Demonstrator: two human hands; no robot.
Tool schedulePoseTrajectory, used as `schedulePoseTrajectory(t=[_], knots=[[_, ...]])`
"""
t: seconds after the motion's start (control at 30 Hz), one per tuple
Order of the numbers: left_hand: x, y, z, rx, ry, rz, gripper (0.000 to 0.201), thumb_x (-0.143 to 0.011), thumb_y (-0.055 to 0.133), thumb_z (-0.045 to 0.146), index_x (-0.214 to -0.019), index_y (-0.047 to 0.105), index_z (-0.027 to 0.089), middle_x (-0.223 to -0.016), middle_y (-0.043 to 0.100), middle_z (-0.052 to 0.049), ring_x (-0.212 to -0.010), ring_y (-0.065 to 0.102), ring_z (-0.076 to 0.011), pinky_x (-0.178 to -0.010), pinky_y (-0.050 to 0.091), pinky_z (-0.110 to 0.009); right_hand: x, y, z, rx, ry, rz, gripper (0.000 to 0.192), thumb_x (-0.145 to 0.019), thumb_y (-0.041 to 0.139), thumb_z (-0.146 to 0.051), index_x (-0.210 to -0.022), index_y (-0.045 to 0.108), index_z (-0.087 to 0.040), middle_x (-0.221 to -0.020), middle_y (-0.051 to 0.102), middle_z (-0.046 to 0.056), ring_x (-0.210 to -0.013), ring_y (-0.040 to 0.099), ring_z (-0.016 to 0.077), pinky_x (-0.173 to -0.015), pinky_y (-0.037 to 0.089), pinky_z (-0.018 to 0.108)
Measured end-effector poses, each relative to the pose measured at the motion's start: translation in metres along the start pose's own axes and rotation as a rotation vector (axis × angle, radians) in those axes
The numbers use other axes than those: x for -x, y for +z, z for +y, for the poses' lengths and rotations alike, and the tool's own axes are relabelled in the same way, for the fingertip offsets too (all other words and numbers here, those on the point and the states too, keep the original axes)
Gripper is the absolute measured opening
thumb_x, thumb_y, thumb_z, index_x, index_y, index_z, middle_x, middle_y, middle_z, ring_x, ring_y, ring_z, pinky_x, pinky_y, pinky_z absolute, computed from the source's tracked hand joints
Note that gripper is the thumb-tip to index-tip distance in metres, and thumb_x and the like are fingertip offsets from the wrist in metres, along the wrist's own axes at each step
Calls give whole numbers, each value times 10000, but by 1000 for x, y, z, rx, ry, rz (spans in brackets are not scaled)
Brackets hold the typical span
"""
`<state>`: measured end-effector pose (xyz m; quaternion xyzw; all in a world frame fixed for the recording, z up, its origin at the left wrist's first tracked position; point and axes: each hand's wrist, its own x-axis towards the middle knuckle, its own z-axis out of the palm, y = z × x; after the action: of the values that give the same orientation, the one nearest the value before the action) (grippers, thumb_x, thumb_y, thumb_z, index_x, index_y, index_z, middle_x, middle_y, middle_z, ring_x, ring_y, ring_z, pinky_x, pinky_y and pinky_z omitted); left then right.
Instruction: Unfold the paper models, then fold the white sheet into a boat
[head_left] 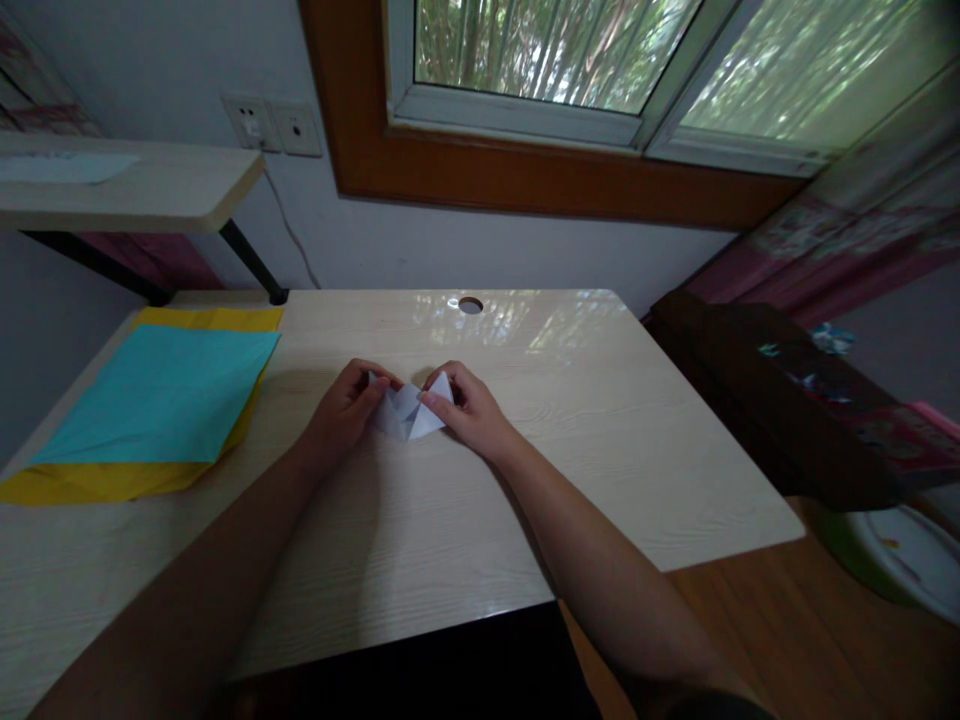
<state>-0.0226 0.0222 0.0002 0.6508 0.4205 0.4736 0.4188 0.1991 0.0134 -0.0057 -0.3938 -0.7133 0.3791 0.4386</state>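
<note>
1. Head view, risks: the folded white paper (pixel 409 410) is small and lies on a glossy table (pixel 600 450), so I judge it could slide under the fingertips and a crease could land off its line. The cause would be uneven pressure from the two sides. Its raised flaps look loosely set; pressing hard on one side might flatten or tear a point. The light is dim, which makes fine edges hard to read.

2. Head view, left hand (pixel 346 405): it is curled narrow, fingers bent over the left edge of the white paper and touching it. Whether it pinches a flap or only presses down, I cannot tell.

3. Head view, right hand (pixel 466 410): also curled narrow, with its fingertips on the right flap, which stands up as a small point just beside the knuckles. It seems to nip that flap.

4. Head view, place: the white paper lies near the middle of the table, between both hands. A blue sheet (pixel 161 395) lies on a yellow sheet (pixel 90 480) well apart to the left.
</note>
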Motion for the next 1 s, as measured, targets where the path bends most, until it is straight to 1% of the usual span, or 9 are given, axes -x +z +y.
schedulePoseTrajectory(t=[0.2,0.37,0.57,0.73,0.83,1.0], knots=[[-3,0,1,132,-129,11,426,-908,640,567,-1133,542,219,-1040,768,-72,-841,671,-183,-689,496,-281,-1,-1,2,0,11,107,255,-973,601,-479,-989,560,-228,-821,564,-11,-730,528,145,-649,413,277],[-4,-1,-1,188,-184,82,406,-910,647,558,-1109,550,218,-1072,784,-102,-872,719,-197,-709,539,-296,-3,-2,4,41,-13,185,221,-990,579,-445,-1017,584,-225,-885,600,10,-764,545,151,-678,430,284],[-8,-4,-7,375,-157,225,312,-913,672,475,-1074,583,224,-1107,777,-95,-1018,739,-234,-771,586,-334,-6,-1,12,-29,-28,288,211,-968,618,-428,-1064,613,-241,-977,631,25,-799,571,146,-696,454,280],[-10,-4,-7,479,-107,288,262,-903,698,432,-1032,594,228,-1131,768,-86,-1028,744,-231,-825,596,-358,-7,-2,14,-72,17,339,219,-922,674,-421,-1049,627,-249,-977,647,21,-811,599,152,-714,481,285],[-11,-4,-6,516,-80,303,259,-896,711,424,-1024,601,227,-1118,770,-78,-1020,746,-227,-859,593,-368,-8,-4,14,-80,34,362,230,-892,705,-411,-1043,634,-252,-956,654,13,-796,605,151,-718,488,288],[-12,-4,-8,499,-105,256,339,-875,723,472,-1067,587,229,-1198,741,-99,-1091,716,-233,-929,581,-410,-8,-5,16,-125,45,382,232,-887,707,-409,-1040,630,-254,-909,642,0,-782,606,149,-717,495,286]])
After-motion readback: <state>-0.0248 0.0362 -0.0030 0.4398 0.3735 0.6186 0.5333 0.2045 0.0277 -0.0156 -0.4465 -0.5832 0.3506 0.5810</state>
